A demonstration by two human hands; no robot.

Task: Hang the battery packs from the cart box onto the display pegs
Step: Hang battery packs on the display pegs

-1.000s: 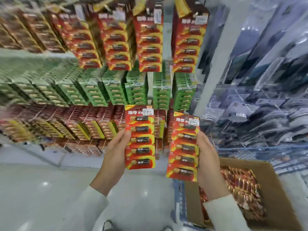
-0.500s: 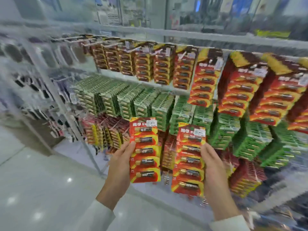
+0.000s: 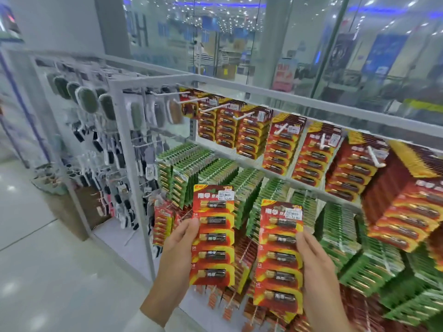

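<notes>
Closest to the camera, both hands are up and busy. The left hand (image 3: 178, 248) grips the left edge of a red-and-yellow cardboard battery pack (image 3: 213, 236), five dark cells in a column and a white price sticker at the top. The right hand (image 3: 314, 267) pinches the right edge of a second red-and-yellow battery pack (image 3: 279, 257), held a touch lower. The two cards stand upright side by side, apart, in mid-air in front of the rack, on no peg. A white sleeve cuff (image 3: 146, 324) shows at the left wrist.

Just behind them hang dense rows of green battery cards (image 3: 254, 185), with red ones below. Higher up, a row of red-and-yellow packs on the top rail (image 3: 282, 144) runs off to the right. Up at its left end, long white display pegs (image 3: 211, 107) jut out, their front lengths bare. Left of the white metal rack frame (image 3: 124, 149), oval hairbrushes in clear packaging (image 3: 87, 101) hang on a side panel. Beneath it all lies a glossy pale tiled floor (image 3: 36, 259). Farthest back, a glass wall (image 3: 311, 44) shows blurred shop lights.
</notes>
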